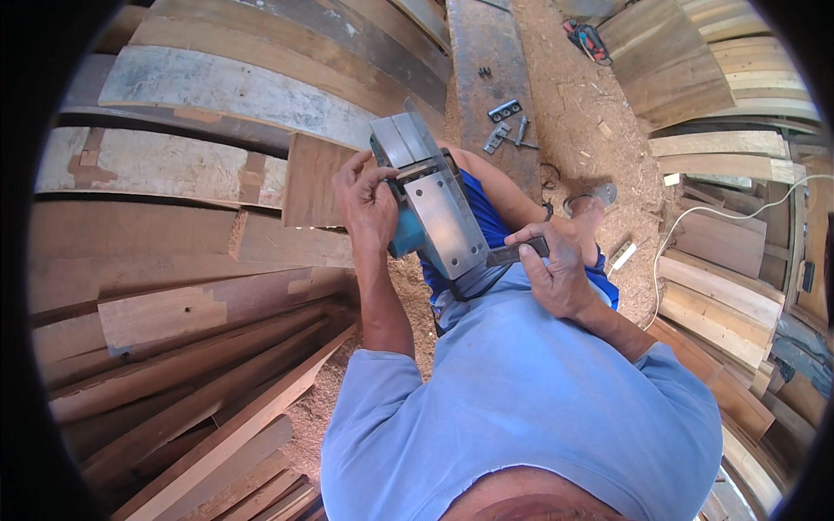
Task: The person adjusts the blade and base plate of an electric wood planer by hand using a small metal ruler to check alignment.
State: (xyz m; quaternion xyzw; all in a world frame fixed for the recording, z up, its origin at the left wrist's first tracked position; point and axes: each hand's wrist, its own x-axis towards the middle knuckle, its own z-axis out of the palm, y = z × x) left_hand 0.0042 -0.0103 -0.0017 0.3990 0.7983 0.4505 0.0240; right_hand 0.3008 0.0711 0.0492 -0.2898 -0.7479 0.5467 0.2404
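Note:
An electric hand planer (447, 221) with a green-blue body lies sole-up over my lap. Its two bright metal sole plates face upward, with a gap for the cutter drum between them. My left hand (367, 195) grips the planer's left side, its fingertips curled at that gap. My right hand (556, 271) pinches a dark flat bar-like tool (514, 252) between thumb and fingers. That tool's other end meets the near right corner of the planer; whether it is pressed there I cannot tell, nor its exact kind.
Ahead, a worn wooden bench (486, 52) bears a holed metal bar (505, 110), a metal fitting (497, 137), a thin T-shaped tool (521, 132) and small dark pieces (484, 72). Boards (234, 82) are stacked on both sides. A white power strip (622, 256) and cable (695, 210) lie right.

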